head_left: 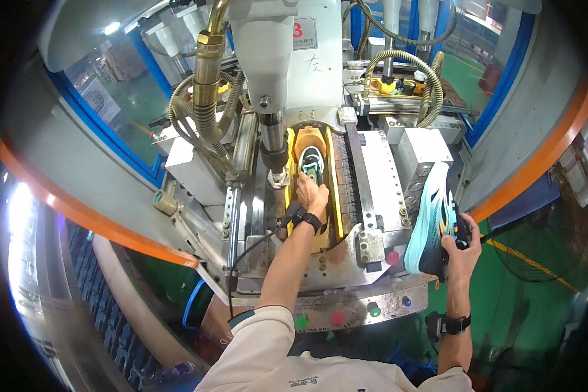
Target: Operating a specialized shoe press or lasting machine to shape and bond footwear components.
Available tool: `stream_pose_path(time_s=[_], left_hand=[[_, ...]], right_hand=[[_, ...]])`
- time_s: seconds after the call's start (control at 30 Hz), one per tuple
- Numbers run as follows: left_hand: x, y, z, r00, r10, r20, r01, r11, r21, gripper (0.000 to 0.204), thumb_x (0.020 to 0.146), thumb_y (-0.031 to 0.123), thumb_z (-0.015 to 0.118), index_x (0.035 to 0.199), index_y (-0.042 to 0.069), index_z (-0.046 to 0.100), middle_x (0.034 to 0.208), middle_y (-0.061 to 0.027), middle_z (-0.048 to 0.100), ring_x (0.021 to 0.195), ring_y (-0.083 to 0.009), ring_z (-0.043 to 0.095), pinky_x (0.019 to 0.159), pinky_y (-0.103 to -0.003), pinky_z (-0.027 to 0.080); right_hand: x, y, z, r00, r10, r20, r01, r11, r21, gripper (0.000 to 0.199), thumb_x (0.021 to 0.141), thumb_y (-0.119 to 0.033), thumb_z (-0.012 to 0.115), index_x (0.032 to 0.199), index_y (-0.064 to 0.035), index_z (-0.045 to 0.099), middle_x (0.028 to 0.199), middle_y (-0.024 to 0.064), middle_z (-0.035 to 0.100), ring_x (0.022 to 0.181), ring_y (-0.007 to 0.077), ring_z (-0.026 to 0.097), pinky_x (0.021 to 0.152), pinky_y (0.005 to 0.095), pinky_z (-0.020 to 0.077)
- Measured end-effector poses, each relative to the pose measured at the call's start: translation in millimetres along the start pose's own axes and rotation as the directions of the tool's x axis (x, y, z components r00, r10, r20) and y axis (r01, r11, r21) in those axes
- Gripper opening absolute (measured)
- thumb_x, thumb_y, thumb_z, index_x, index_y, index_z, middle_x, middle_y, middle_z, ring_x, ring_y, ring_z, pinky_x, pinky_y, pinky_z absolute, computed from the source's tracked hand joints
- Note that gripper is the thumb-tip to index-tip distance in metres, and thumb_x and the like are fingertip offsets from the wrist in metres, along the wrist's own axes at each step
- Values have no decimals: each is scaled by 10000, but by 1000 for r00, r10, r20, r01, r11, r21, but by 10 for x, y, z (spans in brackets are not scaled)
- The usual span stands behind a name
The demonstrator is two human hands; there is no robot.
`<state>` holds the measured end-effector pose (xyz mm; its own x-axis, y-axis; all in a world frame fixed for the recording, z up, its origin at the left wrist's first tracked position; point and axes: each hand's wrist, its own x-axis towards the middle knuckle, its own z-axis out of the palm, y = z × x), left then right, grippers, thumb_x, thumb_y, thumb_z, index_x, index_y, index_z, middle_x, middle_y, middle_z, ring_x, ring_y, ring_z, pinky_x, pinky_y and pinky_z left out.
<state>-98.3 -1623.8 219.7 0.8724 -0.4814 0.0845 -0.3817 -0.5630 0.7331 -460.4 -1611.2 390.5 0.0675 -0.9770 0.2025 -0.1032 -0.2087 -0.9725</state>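
Inside the yellow-lined trough [334,196] of the press sits a shoe [311,159] with a dark upper, a white collar edge and mint-green laces. My left hand [312,195] reaches into the trough, its fingers closed on the near part of this shoe and covering it. Off to the right, my right hand [462,251] grips a second shoe, a black sneaker [432,242] with orange marks and a pale blue sole. This sneaker is held on its side, with the sole facing left, beside the metal block of the press.
A thick metal piston [274,140] with hoses comes down just left of the trough. Along the front panel [398,300] are green, red and blue buttons. Orange curved guard edges [98,225] flank both sides. Another press station [398,85] stands at the back right.
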Motion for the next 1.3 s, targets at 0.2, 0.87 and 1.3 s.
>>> stream_pose_path(time_s=[0.2, 0.87, 1.3], left_hand=[[-112, -242, -562, 951, -146, 271, 307, 516, -799, 377, 750, 31, 753, 1094, -12, 602, 1051, -107, 681, 965, -252, 657, 842, -360, 514], [-4111, -1104, -3934, 635, -758, -146, 159, 314, -936, 452, 824, 19, 681, 1244, -49, 530, 1066, -112, 666, 931, -222, 683, 779, -334, 577], [-4689, -869, -3504, 548, -835, -43, 140, 142, -980, 354, 874, 124, 667, 1200, 20, 577, 1074, -83, 676, 902, -190, 682, 709, -293, 542]], right_hand=[[911, -11, 722, 975, -159, 155, 202, 924, -324, 539, 647, -153, 752, 1144, -8, 600, 973, 122, 666, 882, 184, 625, 804, 308, 500], [24, 952, 3535, 759, -320, 567, 629, 586, -512, 604, 778, -124, 657, 1297, 55, 407, 1096, 305, 591, 924, 406, 656, 757, 496, 545], [-2799, 2087, 2106, 89, -270, 959, 703, 699, 132, 242, 820, -137, 606, 1044, -70, 543, 1086, 119, 523, 1080, 310, 546, 744, 428, 544]])
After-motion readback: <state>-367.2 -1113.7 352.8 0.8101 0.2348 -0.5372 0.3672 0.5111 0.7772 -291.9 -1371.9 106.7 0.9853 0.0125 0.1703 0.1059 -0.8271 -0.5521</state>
